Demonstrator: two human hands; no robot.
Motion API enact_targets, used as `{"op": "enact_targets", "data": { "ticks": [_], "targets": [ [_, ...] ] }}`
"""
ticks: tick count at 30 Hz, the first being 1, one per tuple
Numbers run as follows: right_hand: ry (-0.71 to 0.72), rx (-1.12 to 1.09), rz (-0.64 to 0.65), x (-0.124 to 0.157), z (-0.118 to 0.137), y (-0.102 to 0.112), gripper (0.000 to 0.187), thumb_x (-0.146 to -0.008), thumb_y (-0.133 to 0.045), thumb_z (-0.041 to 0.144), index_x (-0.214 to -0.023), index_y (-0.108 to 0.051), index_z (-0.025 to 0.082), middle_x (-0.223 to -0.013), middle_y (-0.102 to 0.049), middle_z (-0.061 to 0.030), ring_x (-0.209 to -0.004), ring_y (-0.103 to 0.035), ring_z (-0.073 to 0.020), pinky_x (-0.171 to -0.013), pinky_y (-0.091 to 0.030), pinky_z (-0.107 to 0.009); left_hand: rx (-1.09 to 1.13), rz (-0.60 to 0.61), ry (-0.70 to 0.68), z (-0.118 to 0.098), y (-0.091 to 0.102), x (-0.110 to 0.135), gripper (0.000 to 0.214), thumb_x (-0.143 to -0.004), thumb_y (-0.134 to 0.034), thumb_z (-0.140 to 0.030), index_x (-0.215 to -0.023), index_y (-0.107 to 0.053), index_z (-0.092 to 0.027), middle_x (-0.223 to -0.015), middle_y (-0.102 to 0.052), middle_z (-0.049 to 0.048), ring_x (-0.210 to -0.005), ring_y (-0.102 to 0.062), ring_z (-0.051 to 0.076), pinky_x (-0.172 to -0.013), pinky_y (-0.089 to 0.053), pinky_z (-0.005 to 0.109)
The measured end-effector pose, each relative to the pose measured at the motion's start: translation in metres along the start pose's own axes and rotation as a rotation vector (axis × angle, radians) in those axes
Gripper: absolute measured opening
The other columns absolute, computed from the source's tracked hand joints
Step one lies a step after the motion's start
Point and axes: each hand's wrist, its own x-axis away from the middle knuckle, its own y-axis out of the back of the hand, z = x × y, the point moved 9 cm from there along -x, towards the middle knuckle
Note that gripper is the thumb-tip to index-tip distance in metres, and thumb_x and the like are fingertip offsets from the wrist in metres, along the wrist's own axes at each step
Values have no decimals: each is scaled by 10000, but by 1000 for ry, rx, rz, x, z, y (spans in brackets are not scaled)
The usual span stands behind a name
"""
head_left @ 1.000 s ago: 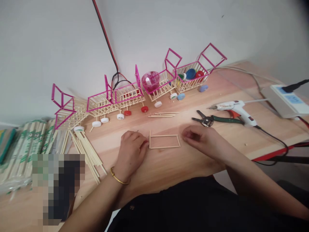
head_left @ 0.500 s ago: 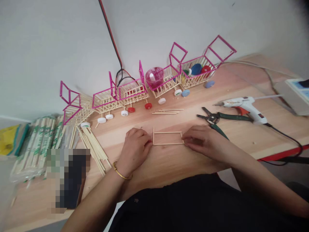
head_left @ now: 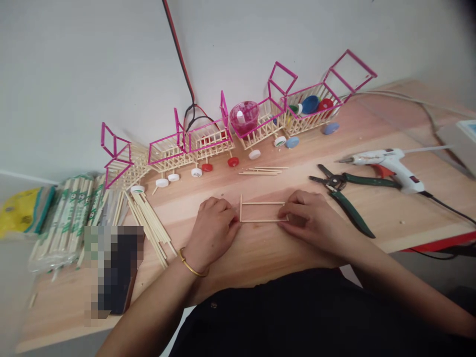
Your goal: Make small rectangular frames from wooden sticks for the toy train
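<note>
A small rectangular frame of thin wooden sticks [head_left: 260,221] lies flat on the table in front of me, its left stick jutting past the corner at the top. My left hand [head_left: 215,229] is closed, thumb and fingertips pressed at the frame's left end. Around the right end my right hand [head_left: 310,218] is curled in a pinch, its fingers hiding part of that short side. Beyond the frame lie several loose cut sticks [head_left: 264,171]. Wire-stripping pliers [head_left: 347,181] with green handles rest open just past my right hand.
A row of little stick carts with pink rims [head_left: 210,141] and bottle-cap wheels stands along the wall. A white glue gun [head_left: 386,161] lies at right. To the left are loose long sticks [head_left: 148,223], packaged chopsticks [head_left: 70,213], a yellow bag [head_left: 22,208] and a partly blurred dark object [head_left: 121,272].
My right hand has shifted slightly left over the frame's right end and covers more of it. The left hand stays at the left end. The whole view has moved a little.
</note>
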Motion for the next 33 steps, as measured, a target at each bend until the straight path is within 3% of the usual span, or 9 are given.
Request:
{"op": "enact_targets", "data": {
  "ticks": [33],
  "targets": [
    [6, 19, 4, -2, 3, -1, 75, -811, -587, 257, -799, -653, 225, -849, -586, -38, -842, -553, -184, -766, -385, -356, -6, -21, -6, -2, -1, -1, 115, -831, -539, -240, -768, -613, -179, -848, -581, 48, -874, -467, 197, -811, -376, 386]
  ]
}}
